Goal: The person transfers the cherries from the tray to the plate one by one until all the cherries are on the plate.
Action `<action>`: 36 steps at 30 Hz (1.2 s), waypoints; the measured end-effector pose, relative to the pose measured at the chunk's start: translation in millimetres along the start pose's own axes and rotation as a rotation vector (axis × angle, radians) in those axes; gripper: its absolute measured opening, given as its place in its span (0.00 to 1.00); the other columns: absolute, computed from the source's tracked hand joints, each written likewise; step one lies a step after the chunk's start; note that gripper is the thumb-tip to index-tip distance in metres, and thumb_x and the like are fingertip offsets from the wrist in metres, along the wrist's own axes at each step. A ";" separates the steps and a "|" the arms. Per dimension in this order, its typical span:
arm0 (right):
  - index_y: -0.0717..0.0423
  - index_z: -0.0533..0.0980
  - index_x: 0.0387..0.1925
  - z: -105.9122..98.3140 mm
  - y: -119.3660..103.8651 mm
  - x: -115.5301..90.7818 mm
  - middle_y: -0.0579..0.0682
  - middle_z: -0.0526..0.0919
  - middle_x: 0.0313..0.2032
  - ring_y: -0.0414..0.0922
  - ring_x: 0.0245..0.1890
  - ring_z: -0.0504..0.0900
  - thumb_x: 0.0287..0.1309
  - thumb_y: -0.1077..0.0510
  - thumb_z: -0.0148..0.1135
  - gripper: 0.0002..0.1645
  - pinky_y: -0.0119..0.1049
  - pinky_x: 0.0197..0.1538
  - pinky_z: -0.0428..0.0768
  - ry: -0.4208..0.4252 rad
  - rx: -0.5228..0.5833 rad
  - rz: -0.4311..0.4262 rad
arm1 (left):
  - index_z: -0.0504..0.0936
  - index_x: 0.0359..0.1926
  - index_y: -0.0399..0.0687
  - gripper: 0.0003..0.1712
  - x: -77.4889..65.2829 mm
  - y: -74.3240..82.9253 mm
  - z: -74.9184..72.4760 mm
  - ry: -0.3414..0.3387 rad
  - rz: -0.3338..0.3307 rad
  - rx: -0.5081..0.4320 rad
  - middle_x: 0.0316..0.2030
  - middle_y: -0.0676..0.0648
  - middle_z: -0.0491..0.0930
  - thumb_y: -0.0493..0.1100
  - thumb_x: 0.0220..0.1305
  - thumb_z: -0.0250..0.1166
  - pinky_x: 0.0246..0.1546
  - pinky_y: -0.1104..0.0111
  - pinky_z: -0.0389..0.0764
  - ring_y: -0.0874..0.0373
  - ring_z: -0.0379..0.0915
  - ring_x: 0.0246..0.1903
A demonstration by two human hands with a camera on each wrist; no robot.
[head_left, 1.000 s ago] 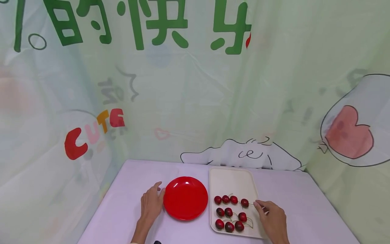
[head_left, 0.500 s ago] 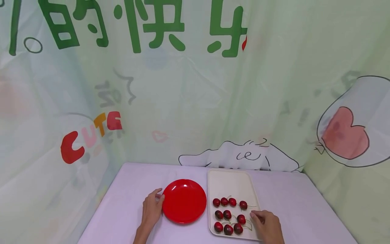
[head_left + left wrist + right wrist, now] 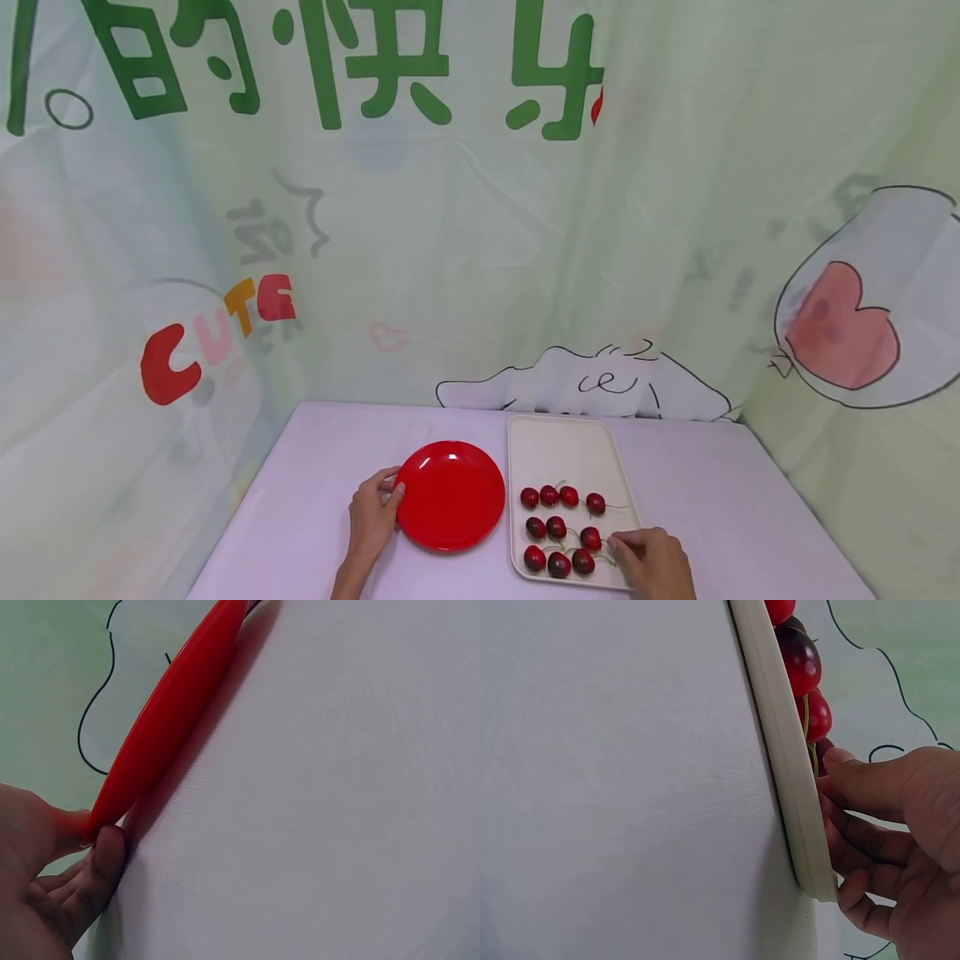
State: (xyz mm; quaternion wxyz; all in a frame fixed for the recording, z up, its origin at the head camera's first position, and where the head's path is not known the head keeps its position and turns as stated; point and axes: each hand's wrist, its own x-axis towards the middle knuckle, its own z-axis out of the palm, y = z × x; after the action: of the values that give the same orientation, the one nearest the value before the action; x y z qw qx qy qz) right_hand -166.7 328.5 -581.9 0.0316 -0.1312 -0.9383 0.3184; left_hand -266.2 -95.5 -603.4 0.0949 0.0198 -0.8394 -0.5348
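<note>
My left hand point(image 3: 372, 515) pinches the left rim of a round red plate point(image 3: 450, 497) on the table. In the left wrist view the thumb point(image 3: 64, 831) lies over the rim, and a finger bends beneath it. Several dark red cherries with green stems lie in rows on a cream rectangular tray point(image 3: 564, 450). Over the tray's right edge reaches my right hand point(image 3: 654, 563), thumb and forefinger pinching the stem of the right cherry point(image 3: 590, 538) in the middle row. In the right wrist view the thumb point(image 3: 866, 780) and tray edge partly hide the pinch.
A pale lilac cloth covers the table point(image 3: 345, 442). Printed curtains point(image 3: 465, 250) hang behind it and on both sides. The plate stands left of the tray, a narrow gap between them.
My right hand has gone from the upper-right cherry's stem down to the middle-row cherry's stem. The left hand has closed further on the plate's rim. The head view has shifted slightly.
</note>
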 end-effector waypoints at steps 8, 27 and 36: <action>0.60 0.91 0.38 1.3 -3.0 -6.4 0.45 0.90 0.28 0.40 0.28 0.80 0.62 0.58 0.80 0.08 0.37 0.33 0.75 0.001 -0.021 0.021 | 0.85 0.65 0.37 0.20 -2.9 0.0 1.9 0.040 0.002 0.002 0.46 0.33 0.90 0.33 0.75 0.68 0.18 0.74 0.80 0.60 0.77 0.16; 0.57 0.89 0.36 -0.1 -5.2 -7.8 0.42 0.87 0.26 0.42 0.27 0.78 0.64 0.60 0.76 0.03 0.37 0.34 0.71 0.017 -0.002 0.042 | 0.85 0.66 0.41 0.20 -5.2 -6.8 4.2 0.052 -0.005 -0.054 0.51 0.35 0.90 0.37 0.78 0.67 0.20 0.75 0.82 0.62 0.75 0.19; 0.58 0.89 0.34 -8.1 -11.7 -12.8 0.45 0.91 0.29 0.39 0.28 0.84 0.63 0.62 0.77 0.03 0.36 0.34 0.75 0.080 0.030 -0.012 | 0.85 0.67 0.41 0.20 -6.3 -9.8 4.9 0.049 0.000 -0.065 0.51 0.35 0.89 0.39 0.78 0.68 0.21 0.76 0.81 0.62 0.75 0.18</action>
State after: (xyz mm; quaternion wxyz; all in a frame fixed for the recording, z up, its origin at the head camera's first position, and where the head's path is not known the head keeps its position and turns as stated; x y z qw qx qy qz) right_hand -155.8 320.9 -568.1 0.0727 -0.1378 -0.9322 0.3266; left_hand -261.6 -94.5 -615.1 0.1158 0.0298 -0.8191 -0.5611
